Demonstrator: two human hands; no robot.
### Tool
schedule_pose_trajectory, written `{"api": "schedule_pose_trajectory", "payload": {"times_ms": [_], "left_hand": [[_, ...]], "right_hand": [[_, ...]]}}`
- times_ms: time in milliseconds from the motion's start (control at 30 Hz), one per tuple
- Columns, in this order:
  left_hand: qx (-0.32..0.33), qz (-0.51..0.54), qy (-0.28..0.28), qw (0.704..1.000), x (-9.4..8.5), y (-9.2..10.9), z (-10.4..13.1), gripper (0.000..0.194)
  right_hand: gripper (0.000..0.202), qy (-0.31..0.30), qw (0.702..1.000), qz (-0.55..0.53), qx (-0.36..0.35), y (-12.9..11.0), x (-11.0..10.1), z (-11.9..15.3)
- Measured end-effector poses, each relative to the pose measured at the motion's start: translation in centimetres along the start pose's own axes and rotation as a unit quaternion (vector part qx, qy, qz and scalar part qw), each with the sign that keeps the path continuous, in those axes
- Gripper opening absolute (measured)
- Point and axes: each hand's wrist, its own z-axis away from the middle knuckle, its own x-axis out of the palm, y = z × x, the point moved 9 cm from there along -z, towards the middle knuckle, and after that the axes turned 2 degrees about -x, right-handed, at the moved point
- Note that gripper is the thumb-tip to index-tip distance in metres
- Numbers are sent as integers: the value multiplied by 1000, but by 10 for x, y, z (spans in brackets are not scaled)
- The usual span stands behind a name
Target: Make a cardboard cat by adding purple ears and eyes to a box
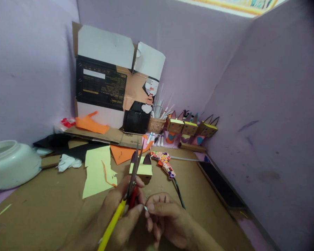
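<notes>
My left hand point(120, 212) is closed around a pair of scissors point(136, 170), whose metal blades point up and away, slightly apart. A yellow handle part point(111, 226) runs down toward the bottom edge, and something red point(133, 198) shows beside the fingers. My right hand point(170, 211) pinches a tiny white piece point(146, 208) between thumb and finger, close to the left thumb tip. Just beyond the hands stands a small cardboard animal head point(141, 169) with a pale yellow top and dark ears, partly hidden by the blades.
A flower-patterned glue gun point(163, 164) with a black cord lies right of centre. Pale yellow paper point(96, 174) and crumpled white tissue point(69, 162) lie left. A white pot point(13, 165), a phone-like black slab point(221, 184), several animal figures point(191, 129) and an unfolded box point(102, 83) surround the cardboard.
</notes>
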Motion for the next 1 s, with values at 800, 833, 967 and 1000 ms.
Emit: {"api": "schedule_pose_trajectory", "payload": {"times_ms": [800,833,967,1000], "left_hand": [[-75,23,-27,997,5,-24,-6,26],[-74,18,-31,997,6,-23,-6,27],[-74,-2,-38,997,7,-24,-6,26],[-70,-13,-33,997,6,-23,-6,24]], "right_hand": [[22,196,932,268,-141,-35,-13,11],[20,200,931,269,-148,-36,-14,12],[16,210,927,266,-160,-37,-18,11],[15,215,926,267,-160,-38,-19,12]]}}
